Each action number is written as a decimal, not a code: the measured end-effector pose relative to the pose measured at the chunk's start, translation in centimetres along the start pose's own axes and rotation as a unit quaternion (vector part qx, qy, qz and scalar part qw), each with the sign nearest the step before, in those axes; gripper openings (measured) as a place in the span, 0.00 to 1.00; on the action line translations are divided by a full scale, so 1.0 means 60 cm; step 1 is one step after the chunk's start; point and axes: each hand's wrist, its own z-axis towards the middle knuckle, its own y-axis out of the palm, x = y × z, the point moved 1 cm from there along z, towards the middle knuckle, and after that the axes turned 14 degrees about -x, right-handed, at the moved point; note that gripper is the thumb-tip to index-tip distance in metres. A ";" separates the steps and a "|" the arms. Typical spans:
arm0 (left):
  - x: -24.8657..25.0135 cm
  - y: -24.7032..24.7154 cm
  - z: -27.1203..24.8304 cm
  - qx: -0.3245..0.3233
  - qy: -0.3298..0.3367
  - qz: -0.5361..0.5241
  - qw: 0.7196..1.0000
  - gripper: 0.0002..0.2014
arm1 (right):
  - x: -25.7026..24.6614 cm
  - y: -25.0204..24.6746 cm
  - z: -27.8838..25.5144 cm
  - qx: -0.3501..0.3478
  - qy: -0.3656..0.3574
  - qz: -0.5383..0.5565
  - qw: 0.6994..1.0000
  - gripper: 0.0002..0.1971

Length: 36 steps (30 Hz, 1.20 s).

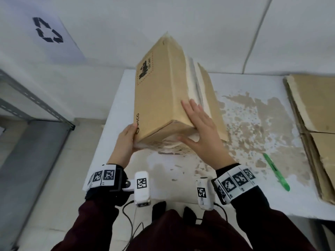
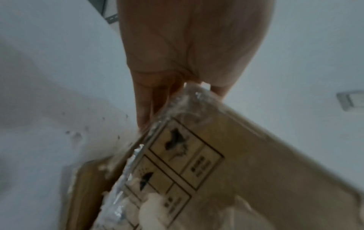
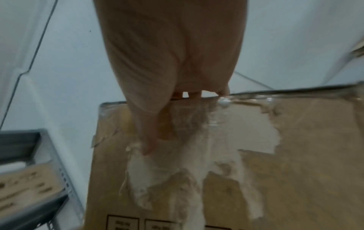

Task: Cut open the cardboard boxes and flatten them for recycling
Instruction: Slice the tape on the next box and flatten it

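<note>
A long brown cardboard box (image 1: 159,87) stands tilted on the white table (image 1: 177,189), with torn clear tape along its seams. My left hand (image 1: 126,140) grips its near left corner, thumb on the left face and fingers hidden round the edge. In the left wrist view those fingers (image 2: 149,105) run along the taped edge of the box (image 2: 246,155). My right hand (image 1: 201,127) lies flat on the upper face near the same end, fingers spread and thumb down on the end face. The right wrist view shows that thumb (image 3: 147,140) on torn tape on the box (image 3: 305,171).
A green utility knife (image 1: 276,172) lies on the table to my right. Beyond it, flattened cardboard (image 1: 317,105) is stacked at the right edge. A grey metal shelf (image 1: 36,104) stands left of the table, under a recycling sign (image 1: 48,29). The tabletop is scuffed and peeling.
</note>
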 end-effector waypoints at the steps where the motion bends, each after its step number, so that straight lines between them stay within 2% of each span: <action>1: -0.007 -0.015 0.003 0.035 0.011 0.024 0.999 0.15 | -0.001 0.013 0.007 0.000 -0.003 -0.039 0.999 0.41; 4: -0.033 -0.041 0.015 0.080 0.009 0.069 0.994 0.15 | -0.011 0.048 0.023 0.014 -0.004 -0.134 0.991 0.39; 7: -0.067 -0.069 0.029 0.090 -0.039 0.124 0.987 0.16 | -0.022 0.073 0.037 0.003 -0.002 -0.196 0.981 0.39; 9: -0.065 -0.090 0.029 0.145 -0.033 0.155 0.977 0.15 | -0.027 0.091 0.045 -0.014 -0.007 -0.238 0.971 0.40; 11: -0.033 -0.092 0.015 0.222 0.048 0.140 0.964 0.14 | -0.033 0.112 0.050 -0.054 -0.008 -0.246 0.968 0.39; 13: 0.020 -0.054 -0.014 0.257 0.168 0.177 0.935 0.13 | -0.035 0.130 0.049 -0.087 -0.020 -0.237 0.967 0.36; 14: 0.047 -0.024 -0.026 0.241 0.225 0.223 0.917 0.13 | -0.032 0.134 0.051 -0.091 -0.034 -0.220 0.971 0.34; 16: 0.072 0.042 -0.027 0.148 0.295 0.320 0.888 0.14 | -0.023 0.125 0.051 -0.085 -0.063 -0.137 0.985 0.28; 18: 0.062 0.096 -0.004 0.062 0.278 0.416 0.863 0.18 | -0.004 0.102 0.043 -0.061 -0.092 -0.058 0.992 0.21; 19: 0.048 0.112 0.009 0.042 0.249 0.462 0.850 0.21 | 0.012 0.091 0.034 -0.037 -0.096 -0.056 0.993 0.20; 22: -0.001 0.133 0.029 0.055 0.182 0.605 0.773 0.26 | 0.068 0.060 -0.014 0.057 -0.062 -0.108 0.991 0.19; 24: -0.012 0.129 0.029 0.071 0.192 0.639 0.741 0.24 | 0.114 0.041 -0.055 0.118 0.005 -0.100 0.988 0.18; 26: -0.014 0.130 0.028 0.079 0.204 0.646 0.731 0.23 | 0.176 0.023 -0.105 0.181 0.133 -0.083 0.971 0.20; 28: -0.011 0.132 0.029 0.083 0.196 0.653 0.727 0.24 | 0.247 0.001 -0.153 0.197 0.315 -0.086 0.925 0.23; 30: -0.010 0.134 0.029 0.083 0.185 0.658 0.725 0.24 | 0.305 -0.010 -0.196 0.139 0.505 -0.053 0.850 0.25; 31: -0.011 0.135 0.029 0.085 0.186 0.657 0.726 0.25 | 0.325 -0.011 -0.215 0.111 0.565 -0.036 0.817 0.25; 32: -0.012 0.135 0.029 0.087 0.189 0.654 0.727 0.25 | 0.340 -0.009 -0.228 0.094 0.592 -0.032 0.800 0.23; 33: -0.013 0.136 0.028 0.090 0.192 0.648 0.731 0.24 | 0.352 -0.005 -0.238 0.093 0.595 -0.043 0.798 0.21; 36: -0.013 0.138 0.029 0.097 0.199 0.640 0.736 0.24 | 0.359 0.000 -0.241 0.137 0.544 -0.078 0.824 0.13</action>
